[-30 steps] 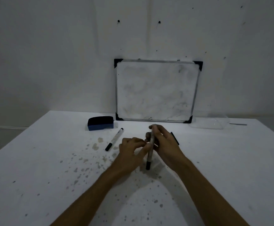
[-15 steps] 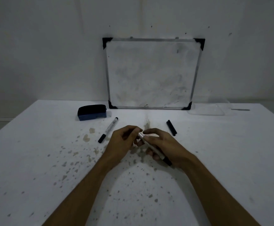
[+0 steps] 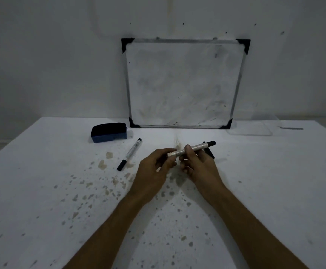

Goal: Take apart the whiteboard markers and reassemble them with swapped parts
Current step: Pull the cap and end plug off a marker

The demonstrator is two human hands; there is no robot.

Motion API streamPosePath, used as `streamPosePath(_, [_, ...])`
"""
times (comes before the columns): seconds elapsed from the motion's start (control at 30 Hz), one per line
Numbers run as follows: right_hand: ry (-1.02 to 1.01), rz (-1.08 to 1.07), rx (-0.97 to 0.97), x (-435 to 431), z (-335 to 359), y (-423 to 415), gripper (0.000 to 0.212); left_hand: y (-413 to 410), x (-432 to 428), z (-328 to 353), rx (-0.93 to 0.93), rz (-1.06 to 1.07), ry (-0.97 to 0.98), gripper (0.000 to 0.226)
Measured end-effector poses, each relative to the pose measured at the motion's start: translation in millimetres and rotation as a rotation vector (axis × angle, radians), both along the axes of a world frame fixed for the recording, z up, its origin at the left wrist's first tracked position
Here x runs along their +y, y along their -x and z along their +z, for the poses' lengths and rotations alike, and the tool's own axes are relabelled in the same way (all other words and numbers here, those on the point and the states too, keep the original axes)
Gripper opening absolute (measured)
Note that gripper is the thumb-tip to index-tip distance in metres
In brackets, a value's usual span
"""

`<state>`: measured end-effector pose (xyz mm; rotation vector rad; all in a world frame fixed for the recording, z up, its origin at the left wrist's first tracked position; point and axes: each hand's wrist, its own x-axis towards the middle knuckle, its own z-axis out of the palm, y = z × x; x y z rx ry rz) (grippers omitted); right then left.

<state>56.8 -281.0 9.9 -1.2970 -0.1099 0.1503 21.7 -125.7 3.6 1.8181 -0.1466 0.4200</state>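
Observation:
Both hands hold one whiteboard marker (image 3: 194, 148) above the table, its silver-white barrel nearly level and its black end pointing to the right. My right hand (image 3: 198, 166) grips the barrel's middle. My left hand (image 3: 155, 166) pinches the barrel's left end with its fingertips. A second marker (image 3: 129, 154) with a black cap lies on the table to the left of my hands. A loose black cap (image 3: 209, 152) lies just behind my right hand, partly hidden by the held marker.
A small whiteboard (image 3: 183, 84) leans against the wall at the back. A blue and black eraser (image 3: 109, 132) sits at its left. A clear plastic tray (image 3: 251, 129) lies at the back right. The white table (image 3: 41, 191) is speckled with stains.
The held marker has swung from pointing down toward me to nearly level, black end now to the right. Both hands rose slightly. The view has moved closer to the table.

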Motion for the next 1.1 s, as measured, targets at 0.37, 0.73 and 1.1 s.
streamPosePath(0.37, [0.139, -0.066, -0.057, 14.8, -2.5, 10.6, 0.042, -6.3, -9.7, -7.9, -0.037, 0.026, -0.382, 0.039])
streamPosePath(0.73, [0.168, -0.095, -0.129, 18.8, -2.0, 10.9, 0.033, -1.8, -9.5, -2.1, 0.190, -0.111, -0.053, 0.040])
streamPosePath(1.1, [0.133, -0.065, -0.191, 19.8, -1.7, 11.0, 0.031, -3.2, -9.8, 3.8, 0.216, -0.062, -0.063, 0.046])
